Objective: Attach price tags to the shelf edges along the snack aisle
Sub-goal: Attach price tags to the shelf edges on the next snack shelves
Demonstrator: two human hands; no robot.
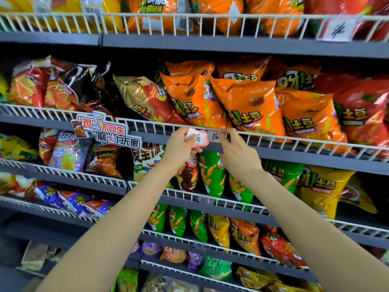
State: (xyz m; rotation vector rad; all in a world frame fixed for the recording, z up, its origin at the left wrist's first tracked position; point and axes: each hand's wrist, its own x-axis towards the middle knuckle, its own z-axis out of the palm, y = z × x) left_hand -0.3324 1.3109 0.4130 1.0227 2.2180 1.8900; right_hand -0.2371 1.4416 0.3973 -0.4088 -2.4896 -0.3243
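- Right hand point(235, 152): its fingers point(228, 134) pinch narrow at the edge of a white price tag point(215, 136) marked "7", which sits on the wire rail point(294, 142) of the chip shelf.
- Left hand point(181, 148): thumb and fingers curl around a small stack of red-bordered tags point(199, 138), held just left of the hung tag, touching the same rail.
- Behind the rail lean orange chip bags point(250, 106).
- Further left, a cut-out promo sign point(105, 131) hangs from the shelf edge.
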